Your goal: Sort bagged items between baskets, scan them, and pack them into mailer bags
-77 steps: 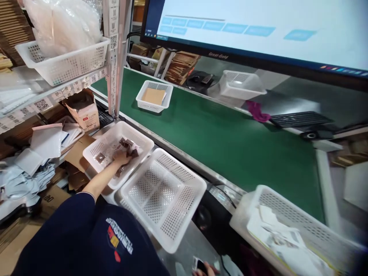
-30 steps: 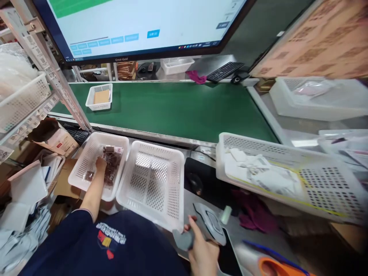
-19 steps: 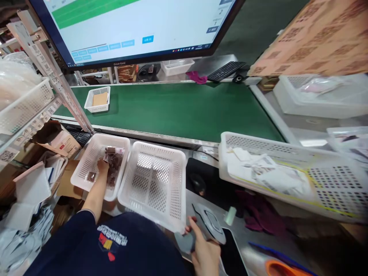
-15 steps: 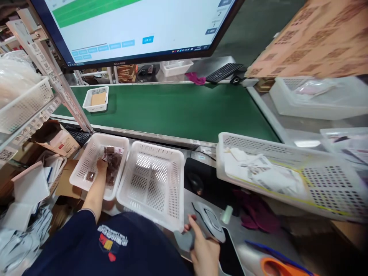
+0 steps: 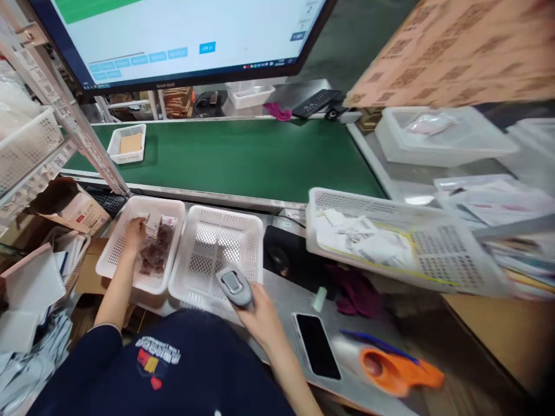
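Note:
Inside the white basket [image 5: 102,263] on the left, my left hand [image 5: 135,233] is closed at the edge of a small labelled packet [image 5: 152,224]. Several clear packets with brown contents [image 5: 156,251] lie in the basket beneath it. My right hand [image 5: 260,312] grips a grey barcode scanner [image 5: 234,286], held over the near right corner of a second white basket [image 5: 256,248]. Only the mesh floor shows inside this second basket. The scanner's handle is mostly hidden by my fingers.
A monitor [image 5: 182,40] hangs above a green conveyor belt [image 5: 243,156], which carries a small basket [image 5: 141,151]. To the right are a long basket of paper slips [image 5: 468,248], a phone [image 5: 317,345], a purple cloth [image 5: 358,294] and an orange-handled tape dispenser [image 5: 390,370].
My right hand has lifted the scanner from beside the phone and brought it left over the second basket. My left hand has moved up with a labelled packet. The view has shifted right.

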A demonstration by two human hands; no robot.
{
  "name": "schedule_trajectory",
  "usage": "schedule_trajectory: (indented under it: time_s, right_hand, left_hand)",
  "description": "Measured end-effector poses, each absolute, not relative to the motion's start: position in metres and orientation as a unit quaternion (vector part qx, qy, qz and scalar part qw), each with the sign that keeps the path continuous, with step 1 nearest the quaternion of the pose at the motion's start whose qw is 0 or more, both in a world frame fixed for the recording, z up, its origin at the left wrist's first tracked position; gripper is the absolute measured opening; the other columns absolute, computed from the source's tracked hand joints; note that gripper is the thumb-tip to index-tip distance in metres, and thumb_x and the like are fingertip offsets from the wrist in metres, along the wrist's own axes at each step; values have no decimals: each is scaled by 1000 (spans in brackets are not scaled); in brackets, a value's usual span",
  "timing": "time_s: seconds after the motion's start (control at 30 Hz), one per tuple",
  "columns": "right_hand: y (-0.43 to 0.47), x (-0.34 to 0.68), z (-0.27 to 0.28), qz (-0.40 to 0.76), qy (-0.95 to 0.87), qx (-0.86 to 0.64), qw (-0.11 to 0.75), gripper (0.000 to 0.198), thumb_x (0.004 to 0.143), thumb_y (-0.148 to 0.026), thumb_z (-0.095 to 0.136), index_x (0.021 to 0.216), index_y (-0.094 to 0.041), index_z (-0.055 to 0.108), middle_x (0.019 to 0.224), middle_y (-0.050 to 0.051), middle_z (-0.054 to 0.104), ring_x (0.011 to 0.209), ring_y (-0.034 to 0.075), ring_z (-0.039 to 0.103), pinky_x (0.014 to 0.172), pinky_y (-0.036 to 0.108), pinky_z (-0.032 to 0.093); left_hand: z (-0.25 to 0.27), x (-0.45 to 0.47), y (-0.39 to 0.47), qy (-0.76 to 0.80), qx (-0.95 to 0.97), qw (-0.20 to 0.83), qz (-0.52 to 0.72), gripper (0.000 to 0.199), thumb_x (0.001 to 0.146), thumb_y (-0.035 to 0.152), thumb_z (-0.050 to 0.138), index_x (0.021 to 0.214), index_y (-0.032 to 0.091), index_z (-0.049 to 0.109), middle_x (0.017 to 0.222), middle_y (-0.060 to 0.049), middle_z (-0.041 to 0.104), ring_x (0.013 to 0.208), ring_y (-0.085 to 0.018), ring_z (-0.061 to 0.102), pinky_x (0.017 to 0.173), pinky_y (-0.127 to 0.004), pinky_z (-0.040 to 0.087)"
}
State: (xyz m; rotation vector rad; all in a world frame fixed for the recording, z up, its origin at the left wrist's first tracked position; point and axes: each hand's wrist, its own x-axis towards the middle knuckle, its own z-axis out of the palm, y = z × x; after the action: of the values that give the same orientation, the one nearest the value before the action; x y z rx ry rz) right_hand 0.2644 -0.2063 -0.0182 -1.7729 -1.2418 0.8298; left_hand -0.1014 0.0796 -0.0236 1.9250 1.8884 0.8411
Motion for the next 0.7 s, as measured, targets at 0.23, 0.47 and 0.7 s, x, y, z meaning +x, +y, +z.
schedule_trajectory:
  time_s: [0.23,0.47,0.7]
  right_hand:
    - [-167,231,12,333,-561,-688,319,26,85,-39,71,106,-23,70,113,10,68,104,29,71,90,40,58]
    - [-242,275,-44,359,-381,-769,367,51,73,-68,70,97,-23,73,100,11,76,101,37,76,95,51,60]
    - [-315,311,-95,311,-249,-851,341,64,57,-84,70,82,-25,72,98,22,77,111,53,74,108,69,57]
  left_hand:
    - [-39,11,8,563,667,352,338,21,102,22,64,118,20,77,117,-11,83,97,-24,79,89,-37,68]
    - [-52,4,39,676,606,317,273,41,105,21,68,146,17,66,159,-18,69,150,-28,64,129,-40,50]
    - [-53,-58,114,794,510,262,204,69,97,34,85,154,11,56,181,-34,38,175,-48,28,137,-61,34]
